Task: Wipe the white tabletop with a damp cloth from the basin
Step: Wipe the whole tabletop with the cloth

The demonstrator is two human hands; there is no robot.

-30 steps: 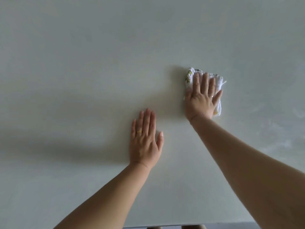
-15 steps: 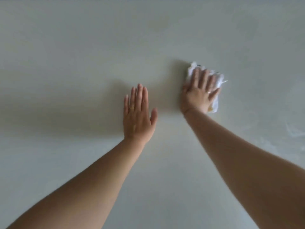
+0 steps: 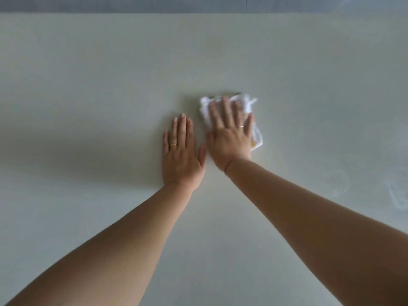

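The white tabletop (image 3: 110,85) is filling almost the whole view. A grey band, possibly floor or wall (image 3: 132,4), is showing beyond its far edge at 12 o'clock; what it is cannot be told. Faint pale streaks (image 3: 397,195) are lying on the surface at 3 o'clock, well apart from both hands. A soft shadow (image 3: 88,151) is spreading over the surface at 9 o'clock of the left hand. Nothing is standing between the hands and the open surface around them.

The white cloth (image 3: 256,135) is lying on the tabletop near the centre of the view. The right hand is covering most of it; only its far edge, at 12 o'clock of the hand, and its right edge, at 3 o'clock, are showing. A yellowish patch on the cloth's near right corner is too blurred to identify. The right hand's fingertips are blurring as well. Both forearms are running out of the view at the bottom edge.

The right hand (image 3: 229,138) is lying palm down on the cloth, fingers extended and slightly spread, pressing it flat rather than clenching it. A ring (image 3: 241,126) is sitting on one finger. The left hand (image 3: 181,157) is resting palm down on the bare tabletop just beside the right hand, at its 9 o'clock, fingers straight and together, grasping nothing. Its thumb is lying just beside the right hand's edge; contact cannot be confirmed. A gold ring (image 3: 173,145) is sitting on its ring finger.
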